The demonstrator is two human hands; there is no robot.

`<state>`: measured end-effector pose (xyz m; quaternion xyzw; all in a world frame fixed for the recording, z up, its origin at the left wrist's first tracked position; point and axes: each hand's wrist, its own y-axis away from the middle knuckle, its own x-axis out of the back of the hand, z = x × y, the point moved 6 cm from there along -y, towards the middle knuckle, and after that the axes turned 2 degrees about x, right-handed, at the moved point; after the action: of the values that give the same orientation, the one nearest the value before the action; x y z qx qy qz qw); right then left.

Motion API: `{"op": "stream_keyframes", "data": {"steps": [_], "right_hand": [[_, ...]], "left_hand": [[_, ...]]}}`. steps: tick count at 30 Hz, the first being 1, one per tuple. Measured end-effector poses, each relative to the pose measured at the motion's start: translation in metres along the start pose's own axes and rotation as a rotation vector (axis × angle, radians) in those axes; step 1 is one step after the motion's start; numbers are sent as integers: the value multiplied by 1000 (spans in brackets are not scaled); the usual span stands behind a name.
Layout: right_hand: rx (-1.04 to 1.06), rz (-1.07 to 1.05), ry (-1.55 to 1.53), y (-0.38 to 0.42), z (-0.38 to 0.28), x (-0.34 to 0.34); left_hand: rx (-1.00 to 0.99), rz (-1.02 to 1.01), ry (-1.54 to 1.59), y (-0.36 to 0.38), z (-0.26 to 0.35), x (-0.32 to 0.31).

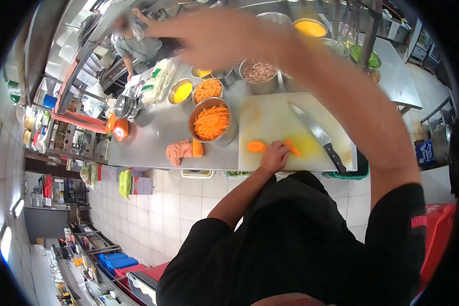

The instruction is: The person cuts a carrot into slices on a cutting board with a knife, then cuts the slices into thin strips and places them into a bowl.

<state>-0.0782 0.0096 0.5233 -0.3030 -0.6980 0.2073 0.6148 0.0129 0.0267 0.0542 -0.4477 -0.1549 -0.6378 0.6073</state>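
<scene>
On the pale cutting board (265,115), my left hand (274,156) has its fingers pressed on a piece of carrot (293,148). Beside that hand, to the left, lies another orange carrot piece (256,147). A kitchen knife (311,126) rests on the board's right side, its black handle toward me. My right hand (209,38) is raised close to the camera, stretched across the top of the view and smeared by motion. Its fingers do not show clearly, and nothing in it can be made out. Behind the board's left edge stands a metal pot of carrot strips (211,122).
A pink cloth (179,151) and a carrot chunk (197,148) lie by the table's front edge. Several metal containers line the back, one with chopped meat (259,71). An orange scale (120,129) stands at left. Another person (140,48) stands across the table.
</scene>
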Motion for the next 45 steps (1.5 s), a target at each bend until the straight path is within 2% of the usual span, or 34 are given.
{"op": "stream_keyframes", "data": {"steps": [2, 3, 4, 5, 6, 7, 10, 12, 14, 17, 20, 26, 29, 31, 33, 35, 38, 41, 45], "right_hand": [[-492, -232, -109, 108, 37, -11], [-666, -320, -122, 161, 57, -22], [-682, -265, 44, 233, 87, -49], [-742, -253, 83, 297, 93, -60], [-945, -399, 85, 350, 92, -70], [-941, -304, 110, 406, 87, -79], [-1246, -324, 142, 488, 46, -83], [-1259, -275, 129, 517, 25, -97], [-1215, -250, 200, 525, 12, -105], [-1266, -194, 172, 532, 19, -110], [-1202, -170, 150, 535, 29, -113], [-1193, -245, -5, 533, 47, -120], [-1309, -256, -195, 513, 31, -117], [-1359, -362, -224, 511, 21, -118], [-1395, -333, -191, 528, 19, -128], [-1385, -294, -194, 537, 21, -136], [-1342, -433, -100, 545, 19, -146], [-1429, -416, -191, 542, 8, -145], [-1383, -619, -99, 494, -19, -126]], "left_hand": [[-4, -2, -9, -2, -2, -2], [3, -14, -4, -3, -3, -2], [11, -23, 1, -3, -4, -3], [20, -35, 5, -2, -4, -4], [9, -31, -2, -5, -4, -2], [-2, -26, -8, -7, -3, -1], [18, -21, -5, -8, 1, -2], [33, -29, -7, -7, 0, -4], [33, -41, -19, -7, -1, -4], [42, -43, -27, -8, -1, -5], [33, -33, -20, -8, -2, -7], [57, -39, -48, -5, -8, -14], [16, 10, -29, 0, -22, -22], [-23, -10, -27, 1, -25, -27], [50, -94, -91, 3, -34, -36], [33, -7, -71, -6, -15, -19], [26, 17, -26, -8, -9, -13], [29, 34, -48, -5, -14, -18], [31, 39, -52, -7, -14, -18]]}}
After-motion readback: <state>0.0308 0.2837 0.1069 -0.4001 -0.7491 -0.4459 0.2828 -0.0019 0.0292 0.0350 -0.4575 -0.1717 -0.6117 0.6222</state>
